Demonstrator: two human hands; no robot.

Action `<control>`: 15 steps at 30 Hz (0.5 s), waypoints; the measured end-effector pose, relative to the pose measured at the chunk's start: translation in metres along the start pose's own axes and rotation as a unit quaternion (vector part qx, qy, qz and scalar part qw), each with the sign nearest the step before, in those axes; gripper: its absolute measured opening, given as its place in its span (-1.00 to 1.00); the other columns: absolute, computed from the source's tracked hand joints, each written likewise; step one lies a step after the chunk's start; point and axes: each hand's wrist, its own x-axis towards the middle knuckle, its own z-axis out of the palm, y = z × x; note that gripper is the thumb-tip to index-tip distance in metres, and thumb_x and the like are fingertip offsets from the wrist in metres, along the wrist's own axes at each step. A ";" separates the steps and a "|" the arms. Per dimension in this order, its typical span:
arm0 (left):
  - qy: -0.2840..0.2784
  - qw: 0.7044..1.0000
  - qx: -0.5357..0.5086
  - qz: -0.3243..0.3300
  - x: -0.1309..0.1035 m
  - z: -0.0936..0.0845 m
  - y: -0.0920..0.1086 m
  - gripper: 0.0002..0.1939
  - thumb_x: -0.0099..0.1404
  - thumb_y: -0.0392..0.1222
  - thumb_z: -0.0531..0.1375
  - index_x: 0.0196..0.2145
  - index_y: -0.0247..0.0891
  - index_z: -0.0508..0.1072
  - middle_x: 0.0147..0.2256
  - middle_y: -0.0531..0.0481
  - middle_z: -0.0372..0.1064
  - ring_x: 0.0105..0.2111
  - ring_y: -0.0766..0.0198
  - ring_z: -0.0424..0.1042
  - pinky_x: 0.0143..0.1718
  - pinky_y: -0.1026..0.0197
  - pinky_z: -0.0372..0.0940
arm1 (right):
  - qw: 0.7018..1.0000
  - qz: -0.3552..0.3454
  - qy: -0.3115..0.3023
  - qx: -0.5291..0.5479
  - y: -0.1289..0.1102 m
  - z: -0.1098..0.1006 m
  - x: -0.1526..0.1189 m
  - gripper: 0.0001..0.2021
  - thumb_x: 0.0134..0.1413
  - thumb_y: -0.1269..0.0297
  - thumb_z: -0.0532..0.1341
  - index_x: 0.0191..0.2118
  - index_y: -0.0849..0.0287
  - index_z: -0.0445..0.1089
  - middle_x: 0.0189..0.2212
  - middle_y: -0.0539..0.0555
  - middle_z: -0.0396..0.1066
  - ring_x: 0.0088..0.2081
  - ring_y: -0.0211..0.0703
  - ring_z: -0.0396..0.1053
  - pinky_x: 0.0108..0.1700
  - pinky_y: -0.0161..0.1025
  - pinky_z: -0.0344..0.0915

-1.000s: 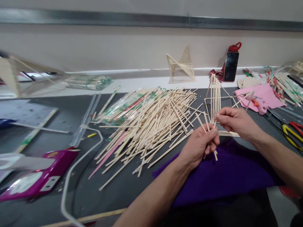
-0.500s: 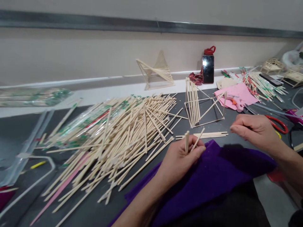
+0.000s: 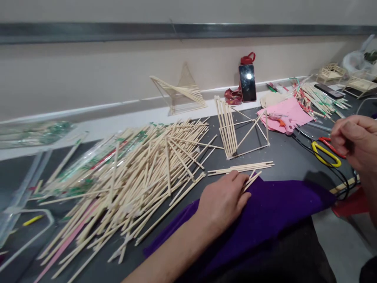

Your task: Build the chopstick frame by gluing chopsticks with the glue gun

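Observation:
My left hand [image 3: 222, 198] is closed round a few short wooden sticks [image 3: 252, 181], low over a purple cloth [image 3: 282, 200]. Their lower parts are hidden by the fingers. Off to the right, my right hand [image 3: 357, 137] is raised with its fingers curled together; whether anything is in them I cannot make out. Just beyond my left hand, several long wooden sticks [image 3: 241, 168] lie side by side on the dark table. Behind those stands a stick frame [image 3: 228, 127] with a slanted row of sticks on one side.
A big heap of chopsticks [image 3: 147, 173] spreads to the left. At the right lie a pink glue gun [image 3: 287, 124] on pink paper [image 3: 297, 112], yellow-handled scissors [image 3: 325, 155] and a red handle. A twisted stick model [image 3: 179, 92] and a phone [image 3: 247, 82] stand by the wall.
My left hand has turned palm down and the sticks in it have tipped from upright to nearly flat. My right hand has moved right and up. The view has shifted rightward.

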 end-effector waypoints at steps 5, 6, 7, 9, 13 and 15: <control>0.133 0.981 -0.044 0.134 0.016 -0.022 0.026 -0.70 0.39 -0.24 0.02 0.01 -0.21 0.41 -0.01 -0.13 0.41 -0.12 0.14 0.48 -0.15 0.06 0.43 | 0.998 0.020 -0.021 0.050 0.003 0.001 -0.001 -0.84 0.03 0.25 0.37 -0.48 0.19 0.52 -0.66 -0.02 0.27 -0.68 -0.39 0.18 -0.70 -0.39 -0.06; 0.163 0.968 -0.081 0.175 0.024 -0.026 0.037 -0.64 0.38 -0.29 0.03 0.10 -0.21 0.34 0.08 -0.14 0.35 -0.09 0.18 0.47 -0.11 0.08 0.43 | 0.998 0.020 -0.027 0.053 0.002 0.002 -0.002 -0.84 0.03 0.24 0.37 -0.49 0.19 0.52 -0.67 -0.03 0.26 -0.69 -0.40 0.17 -0.70 -0.39 -0.07; 0.179 0.954 -0.119 0.210 0.033 -0.029 0.048 -0.56 0.35 -0.34 0.04 0.17 -0.20 0.27 0.16 -0.15 0.28 -0.06 0.21 0.45 -0.10 0.12 0.42 | 0.998 0.018 -0.033 0.054 0.000 0.004 -0.003 -0.83 0.04 0.24 0.36 -0.49 0.20 0.51 -0.68 -0.03 0.25 -0.70 -0.40 0.16 -0.71 -0.39 -0.07; 0.185 0.933 -0.169 0.260 0.053 -0.031 0.072 -0.41 0.29 -0.37 0.09 0.26 -0.16 0.15 0.28 -0.15 0.12 -0.05 0.22 0.44 -0.09 0.14 0.42 | 0.997 0.010 -0.051 0.057 -0.005 0.006 -0.006 -0.80 0.05 0.23 0.35 -0.50 0.20 0.50 -0.68 -0.04 0.24 -0.71 -0.41 0.15 -0.71 -0.38 -0.06; 0.121 0.928 -0.184 0.301 0.085 -0.028 0.103 -0.58 0.34 -0.22 0.11 0.14 -0.30 0.31 0.07 -0.19 0.38 -0.15 0.19 0.47 -0.16 0.14 0.40 | 0.994 -0.001 -0.090 0.067 -0.016 0.000 -0.009 -0.77 0.06 0.17 0.35 -0.51 0.18 0.49 -0.68 -0.04 0.23 -0.72 -0.39 0.14 -0.69 -0.34 -0.02; 0.096 0.936 -0.151 0.302 0.092 -0.025 0.106 -0.70 0.42 -0.12 0.02 -0.13 -0.32 0.49 -0.17 -0.12 0.49 -0.23 0.21 0.47 -0.16 0.14 0.37 | 0.996 0.004 -0.074 0.053 -0.014 -0.013 -0.008 -0.79 0.03 0.17 0.37 -0.51 0.17 0.49 -0.68 -0.03 0.23 -0.71 -0.37 0.14 -0.69 -0.33 -0.03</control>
